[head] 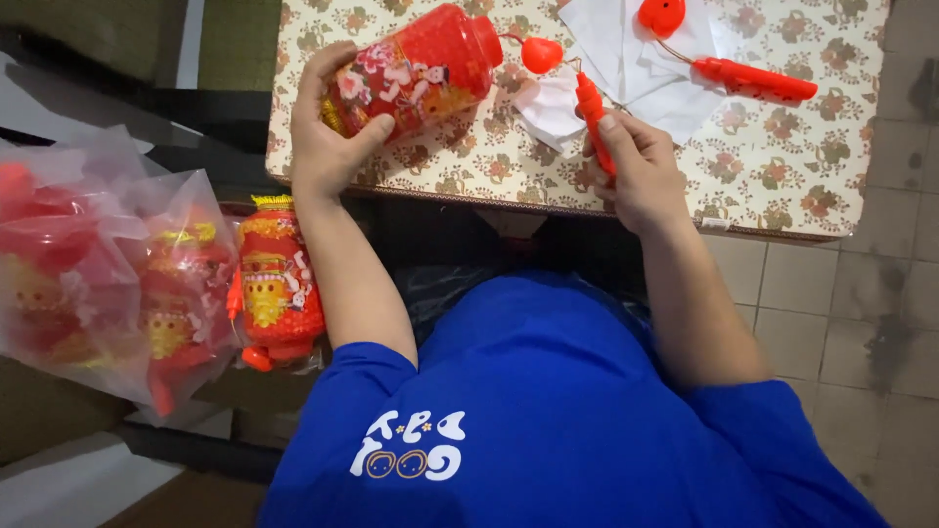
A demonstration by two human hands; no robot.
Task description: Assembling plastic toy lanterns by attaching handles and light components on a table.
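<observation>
My left hand (331,129) grips a red plastic lantern (416,68) printed with flowers and figures, lying tilted on its side over the table's near left part. A red heart-shaped piece (541,54) hangs off the lantern's top end by a thin wire. My right hand (641,171) is closed around a red stick-like handle (592,115), near the table's front edge. The wire appears to run from the handle's top to the heart piece.
The table carries a floral cloth (782,166). White paper sheets (626,59), a second red handle (758,80) and a red heart piece (662,15) lie at the back. Clear bags of lanterns (108,284) and one loose lantern (279,293) sit at my left. Tiled floor (851,313) lies to the right.
</observation>
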